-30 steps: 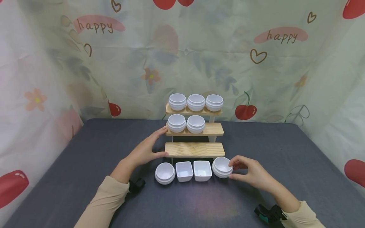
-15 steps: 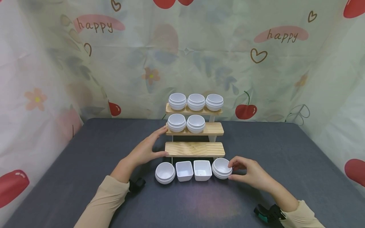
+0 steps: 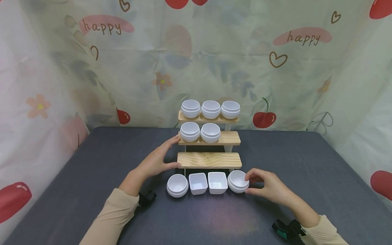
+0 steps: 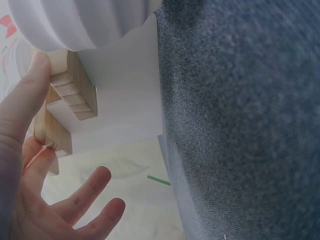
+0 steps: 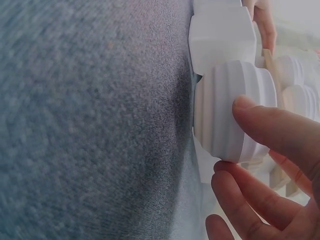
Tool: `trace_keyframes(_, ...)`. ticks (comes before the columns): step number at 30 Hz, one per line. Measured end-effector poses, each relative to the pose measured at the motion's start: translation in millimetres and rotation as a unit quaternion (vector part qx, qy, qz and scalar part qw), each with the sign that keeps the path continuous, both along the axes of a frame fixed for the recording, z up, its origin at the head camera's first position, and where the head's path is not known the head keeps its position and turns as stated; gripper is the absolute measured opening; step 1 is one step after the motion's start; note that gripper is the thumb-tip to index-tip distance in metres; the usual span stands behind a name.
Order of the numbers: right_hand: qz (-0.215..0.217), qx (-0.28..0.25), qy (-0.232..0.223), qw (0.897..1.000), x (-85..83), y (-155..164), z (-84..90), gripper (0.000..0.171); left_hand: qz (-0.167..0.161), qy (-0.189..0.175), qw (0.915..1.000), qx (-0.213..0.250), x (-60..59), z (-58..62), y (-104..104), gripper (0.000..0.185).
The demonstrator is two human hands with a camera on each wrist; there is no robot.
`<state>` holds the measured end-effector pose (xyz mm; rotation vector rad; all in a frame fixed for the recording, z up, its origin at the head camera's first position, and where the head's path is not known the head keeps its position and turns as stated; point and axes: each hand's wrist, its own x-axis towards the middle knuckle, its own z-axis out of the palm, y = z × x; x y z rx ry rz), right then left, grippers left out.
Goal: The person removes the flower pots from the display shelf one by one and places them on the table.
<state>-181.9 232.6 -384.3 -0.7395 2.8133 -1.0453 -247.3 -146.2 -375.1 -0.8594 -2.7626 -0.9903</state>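
My left hand rests against the left end of a three-tier wooden stand. Its thumb touches the lowest board, its forefinger the middle one; in the left wrist view the other fingers extend past the boards. With thumb and fingertips, my right hand holds the side of a ridged round white bowl at the right end of the front row. That bowl stands upright on the cloth. Beside it are two square white bowls, one right next to it, another further left, then a second round bowl.
Three round bowls line the top board. Two more sit on the middle board, leaving its right end bare. Dark grey cloth covers the table, and a printed curtain hangs behind it.
The round bowl under my right hand has shifted slightly towards me, beside the square bowl, and the right hand moved with it. My left hand has stayed on the stand.
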Motion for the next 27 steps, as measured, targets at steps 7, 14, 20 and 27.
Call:
trace_keyframes(7, 0.001, 0.006, -0.004, 1.000, -0.4, -0.7, 0.3, 0.029, 0.001, 0.000, 1.0000, 0.000, -0.2, -0.1, -0.1, 0.088)
trace_keyframes(14, 0.001, 0.010, -0.008, 1.000, -0.2, -1.0, 0.5, 0.029, 0.000, -0.002, 1.0000, 0.001, -0.7, -0.9, -0.3, 0.089)
trace_keyframes(20, 0.002, 0.014, -0.013, 1.000, -0.4, -0.5, -0.3, 0.029, 0.001, -0.002, 1.0000, -0.001, -0.7, -1.2, -0.2, 0.090)
trace_keyframes(27, 0.004, 0.012, -0.012, 1.000, -0.1, -0.7, -1.3, 0.029, 0.001, 0.000, 1.0000, -0.001, -0.3, -0.8, -0.2, 0.089)
